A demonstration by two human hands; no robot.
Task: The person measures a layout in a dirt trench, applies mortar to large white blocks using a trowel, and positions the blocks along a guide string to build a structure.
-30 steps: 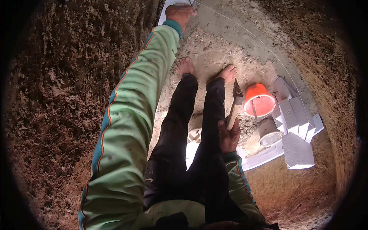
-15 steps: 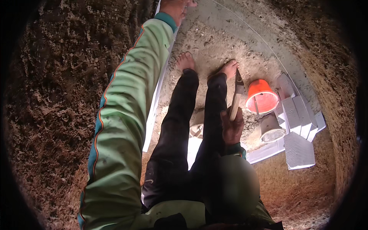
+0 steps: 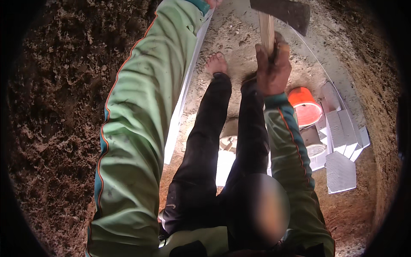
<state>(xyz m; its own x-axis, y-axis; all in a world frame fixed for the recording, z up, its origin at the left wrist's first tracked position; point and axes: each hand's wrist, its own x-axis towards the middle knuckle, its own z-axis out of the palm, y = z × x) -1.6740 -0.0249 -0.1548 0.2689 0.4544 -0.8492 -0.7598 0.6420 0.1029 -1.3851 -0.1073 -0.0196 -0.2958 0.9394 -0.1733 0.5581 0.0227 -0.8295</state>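
Observation:
My right hand is closed around the pale wooden handle of a hatchet. Its dark, flared metal head is lifted to the top of the view, the broad edge pointing right. At the upper edge, my left hand is mostly cut off, so its fingers cannot be read. It is close to the top end of a long white straight-edged piece running down past my left sleeve.
At right stand an orange bucket, a greyish bucket and several white blocks. A thin string crosses the grey mortar-like strip. Rough brown walls rise on both sides. My bare foot rests on gritty ground.
My right hand has risen from beside my leg, and the hatchet has swung up to the top. My left hand has slipped further past the upper edge.

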